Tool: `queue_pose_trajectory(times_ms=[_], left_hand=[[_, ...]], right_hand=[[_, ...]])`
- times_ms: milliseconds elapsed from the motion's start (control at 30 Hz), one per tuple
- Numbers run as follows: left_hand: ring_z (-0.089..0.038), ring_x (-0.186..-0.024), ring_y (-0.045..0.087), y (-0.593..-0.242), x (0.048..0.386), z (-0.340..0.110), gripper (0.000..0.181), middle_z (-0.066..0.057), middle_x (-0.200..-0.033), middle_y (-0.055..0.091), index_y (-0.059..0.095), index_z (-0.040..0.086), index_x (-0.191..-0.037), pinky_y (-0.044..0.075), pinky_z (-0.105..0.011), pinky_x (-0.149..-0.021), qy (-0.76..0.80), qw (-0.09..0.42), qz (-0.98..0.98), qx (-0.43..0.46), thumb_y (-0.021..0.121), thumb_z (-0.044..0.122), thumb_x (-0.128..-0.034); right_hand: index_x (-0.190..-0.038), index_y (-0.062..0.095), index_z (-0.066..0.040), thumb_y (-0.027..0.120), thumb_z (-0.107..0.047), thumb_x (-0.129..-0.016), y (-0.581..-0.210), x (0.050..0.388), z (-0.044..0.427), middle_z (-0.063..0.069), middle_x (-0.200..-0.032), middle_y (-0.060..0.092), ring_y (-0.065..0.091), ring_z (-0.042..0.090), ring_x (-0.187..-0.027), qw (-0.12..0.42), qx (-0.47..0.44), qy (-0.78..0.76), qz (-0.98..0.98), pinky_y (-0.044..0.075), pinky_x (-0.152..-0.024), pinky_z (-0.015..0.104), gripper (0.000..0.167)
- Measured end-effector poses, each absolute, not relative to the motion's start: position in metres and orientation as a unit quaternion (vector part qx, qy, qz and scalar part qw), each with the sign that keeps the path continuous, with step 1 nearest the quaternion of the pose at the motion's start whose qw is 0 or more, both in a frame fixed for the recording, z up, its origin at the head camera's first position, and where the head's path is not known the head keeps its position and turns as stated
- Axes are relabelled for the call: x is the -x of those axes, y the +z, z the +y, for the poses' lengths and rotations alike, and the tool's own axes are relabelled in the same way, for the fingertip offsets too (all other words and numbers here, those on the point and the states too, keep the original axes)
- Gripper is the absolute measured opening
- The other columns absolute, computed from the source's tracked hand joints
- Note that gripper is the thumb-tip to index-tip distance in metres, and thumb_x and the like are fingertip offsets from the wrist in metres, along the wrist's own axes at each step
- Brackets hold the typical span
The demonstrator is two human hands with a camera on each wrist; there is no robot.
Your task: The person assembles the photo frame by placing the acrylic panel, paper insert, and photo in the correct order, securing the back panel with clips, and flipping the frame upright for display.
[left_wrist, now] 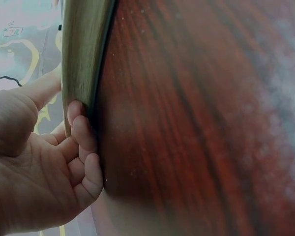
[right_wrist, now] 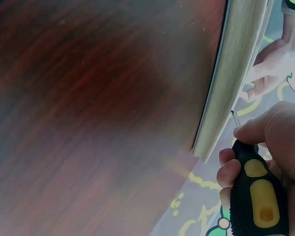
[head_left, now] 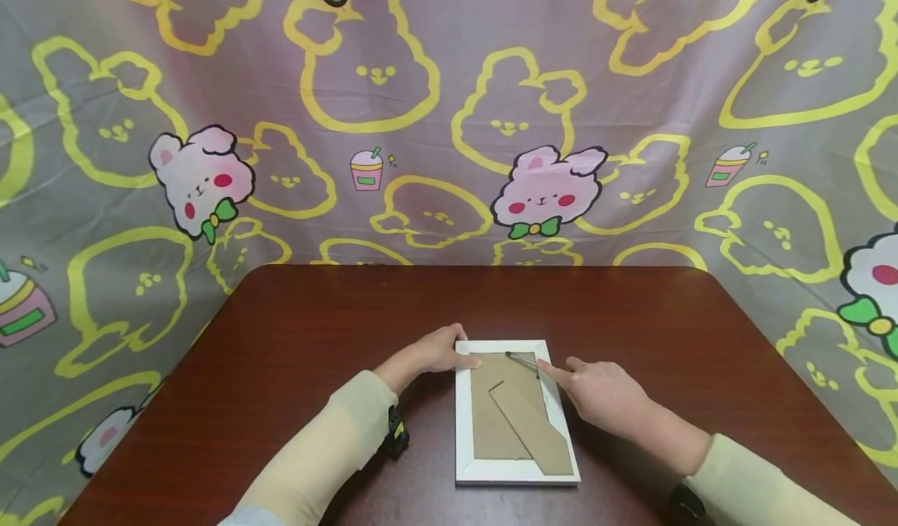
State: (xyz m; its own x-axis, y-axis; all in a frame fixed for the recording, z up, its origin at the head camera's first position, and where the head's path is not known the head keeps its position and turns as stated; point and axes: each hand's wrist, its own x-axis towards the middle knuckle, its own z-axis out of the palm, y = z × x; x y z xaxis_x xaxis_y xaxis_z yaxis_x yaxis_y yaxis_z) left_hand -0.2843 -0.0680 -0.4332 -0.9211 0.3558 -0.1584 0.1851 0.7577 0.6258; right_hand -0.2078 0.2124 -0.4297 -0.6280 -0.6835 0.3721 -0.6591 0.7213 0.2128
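Observation:
A white picture frame lies back side up on the table, with a brown backing board and a slanted easel stand. My left hand grips its upper left edge, thumb on the back and fingers curled against the side. In my right hand is a screwdriver, its black and yellow handle wrapped by the fingers. Its thin metal shaft slants across the frame's upper right side, the tip near the top of the backing board. Whether the tip touches the board, I cannot tell.
The dark red wooden table extends around the frame. Behind it and at both sides hangs a curtain printed with cartoon rabbits. Black wrist devices sit on the left wrist and the right wrist.

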Motion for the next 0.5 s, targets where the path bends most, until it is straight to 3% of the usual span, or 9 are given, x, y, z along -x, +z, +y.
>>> queue_pose_trajectory(times_ms=[500], left_hand=[[-0.017,-0.072,0.051,-0.4319,0.2837,-0.0682,0.034,-0.004,-0.081,0.054,0.053,0.007,-0.095,0.041,-0.029,-0.064,0.317,0.138,0.926,-0.15,0.078,0.028,-0.0835]], right_hand=[[-0.12,0.068,-0.011,0.063,0.007,-0.074,-0.428,0.2023,0.2064,0.0,-0.065,0.042,0.028,0.011,-0.041,0.188,-0.38,-0.034,-0.905,0.033,-0.038,0.03,0.049]])
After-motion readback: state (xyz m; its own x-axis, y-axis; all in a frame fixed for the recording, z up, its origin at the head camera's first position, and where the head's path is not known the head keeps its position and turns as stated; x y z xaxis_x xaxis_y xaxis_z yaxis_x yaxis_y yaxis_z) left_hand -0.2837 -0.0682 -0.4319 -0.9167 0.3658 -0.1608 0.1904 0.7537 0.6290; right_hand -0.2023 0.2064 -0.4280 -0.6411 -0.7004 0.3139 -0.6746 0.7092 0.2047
